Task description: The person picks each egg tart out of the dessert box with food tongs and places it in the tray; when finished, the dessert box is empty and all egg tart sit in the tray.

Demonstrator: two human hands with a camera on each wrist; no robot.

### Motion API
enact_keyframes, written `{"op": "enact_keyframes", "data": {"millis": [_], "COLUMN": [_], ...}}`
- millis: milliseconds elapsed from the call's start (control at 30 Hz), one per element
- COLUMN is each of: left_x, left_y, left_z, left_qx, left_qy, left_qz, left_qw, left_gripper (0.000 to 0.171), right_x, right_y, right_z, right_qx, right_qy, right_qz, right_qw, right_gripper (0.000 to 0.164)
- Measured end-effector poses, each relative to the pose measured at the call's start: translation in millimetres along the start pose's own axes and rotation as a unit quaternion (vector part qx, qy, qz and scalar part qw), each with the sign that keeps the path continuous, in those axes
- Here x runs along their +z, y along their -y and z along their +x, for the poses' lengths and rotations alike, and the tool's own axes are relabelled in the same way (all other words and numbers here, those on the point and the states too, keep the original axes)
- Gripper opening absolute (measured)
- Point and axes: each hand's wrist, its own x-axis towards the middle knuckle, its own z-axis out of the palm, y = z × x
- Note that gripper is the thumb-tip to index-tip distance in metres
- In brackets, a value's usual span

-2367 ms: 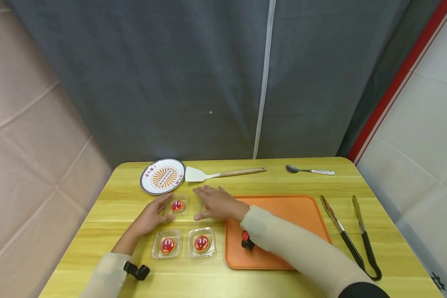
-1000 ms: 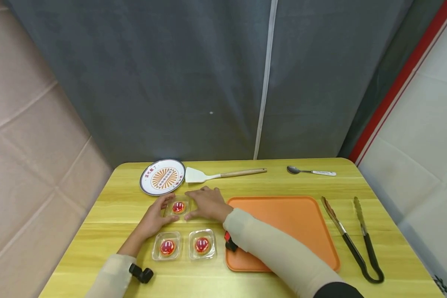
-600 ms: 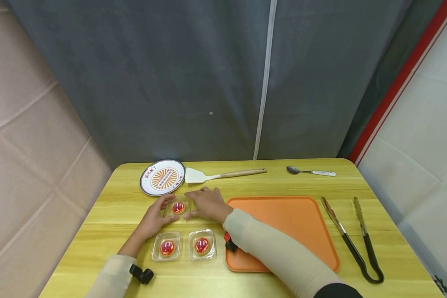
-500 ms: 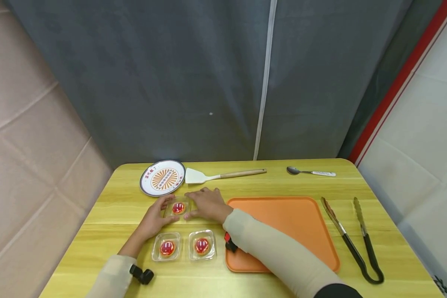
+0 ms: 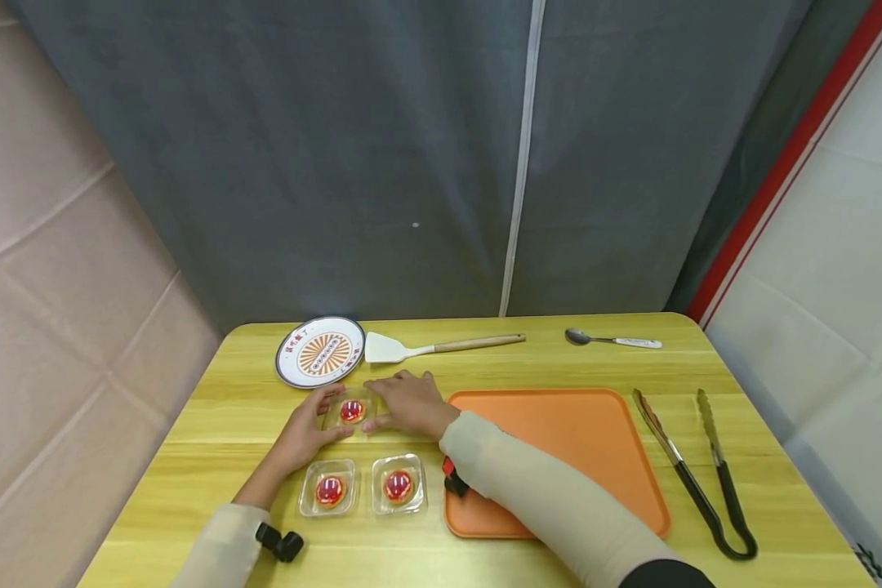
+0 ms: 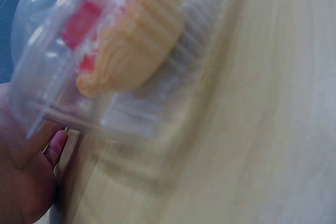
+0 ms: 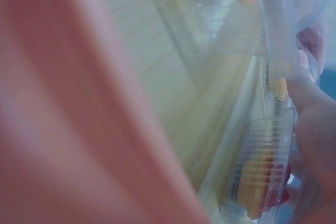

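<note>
Several small clear plastic tart boxes, each with a red-topped tart, stand on the wooden table. My left hand (image 5: 301, 429) curls its fingers and thumb round the left side of the back-left tart box (image 5: 351, 410). From the right, my right hand (image 5: 407, 404) arches low, its fingertips and thumb near that box's right edge. Another tart box (image 7: 254, 177) lies by the right palm in the right wrist view; the head view hides it. Nearer to me are a front-left tart box (image 5: 328, 488) and a front-right tart box (image 5: 398, 484), both untouched.
An orange tray (image 5: 559, 441) lies under my right forearm. Behind the hands are a white plate (image 5: 322, 351) and a spatula (image 5: 444, 346). A spoon (image 5: 613, 337) lies at the back right, with black-handled tongs (image 5: 694, 482) right of the tray.
My right hand has moved left, closer to the left hand, and its forearm shifted with it. The left hand edged slightly right. Over the last second both have stayed still.
</note>
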Motion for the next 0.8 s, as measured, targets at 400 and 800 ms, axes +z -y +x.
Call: {"op": "enact_keyframes", "data": {"millis": [400, 800], "left_x": [-2.3, -11.0], "left_y": [-1.2, -9.3], "left_z": [-1.2, -2.1], "left_qx": [-0.005, -0.030], "left_qy": [0.008, 0.046], "left_qz": [-0.008, -0.016], "left_qw": [0.9999, 0.9984], "left_gripper": [0.083, 0.087], "right_x": [-3.6, -5.0], "right_y": [0.8, -1.3], "right_z": [-3.1, 0.1], "right_qx": [-0.001, -0.002], "right_qy": [0.004, 0.007], "right_qz": [0.016, 0.026], "right_qw": [1.000, 1.000], "right_gripper": [0.084, 0.088]}}
